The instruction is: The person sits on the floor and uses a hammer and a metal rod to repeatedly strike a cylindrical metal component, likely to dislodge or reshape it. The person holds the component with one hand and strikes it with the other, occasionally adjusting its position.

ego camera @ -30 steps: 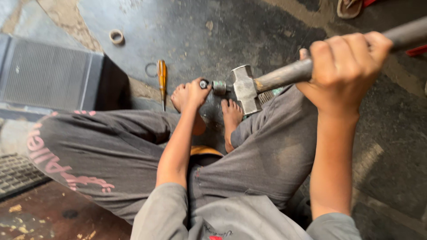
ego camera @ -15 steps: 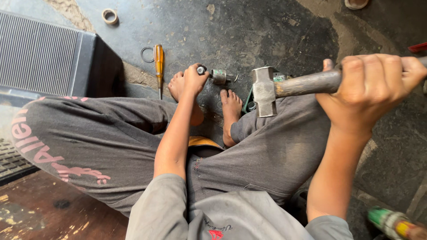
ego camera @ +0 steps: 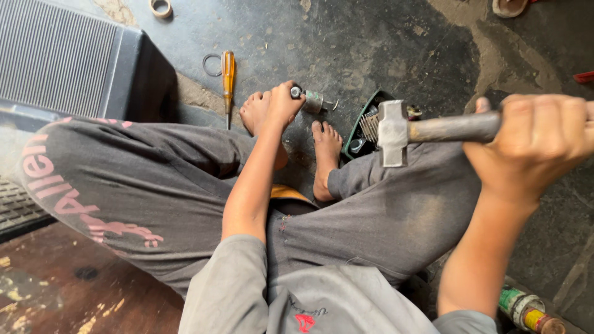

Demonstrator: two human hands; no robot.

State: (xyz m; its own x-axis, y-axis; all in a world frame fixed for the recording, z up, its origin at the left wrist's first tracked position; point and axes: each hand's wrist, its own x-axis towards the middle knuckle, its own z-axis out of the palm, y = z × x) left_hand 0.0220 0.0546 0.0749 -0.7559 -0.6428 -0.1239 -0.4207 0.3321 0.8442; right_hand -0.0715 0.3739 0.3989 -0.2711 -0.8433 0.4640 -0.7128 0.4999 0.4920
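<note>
A small cylindrical metal part (ego camera: pixel 311 100) lies on the stained, dusty concrete floor (ego camera: pixel 383 43), the left hand (ego camera: pixel 279 106) closed in a grip on it, while the right hand (ego camera: pixel 539 141) grips tight a raised steel hammer (ego camera: pixel 393 131), an orange-handled screwdriver (ego camera: pixel 228 77) nearby.

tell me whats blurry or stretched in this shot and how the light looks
Head view: the right hand and hammer loom large and slightly soft near the lens; the left hand and screwdriver are sharper; daylight is soft and even, shadows faint, no glare.

Green-and-yellow labelled cylindrical can (ego camera: pixel 523 307) at bottom right, on the floor (ego camera: pixel 383 37).
</note>
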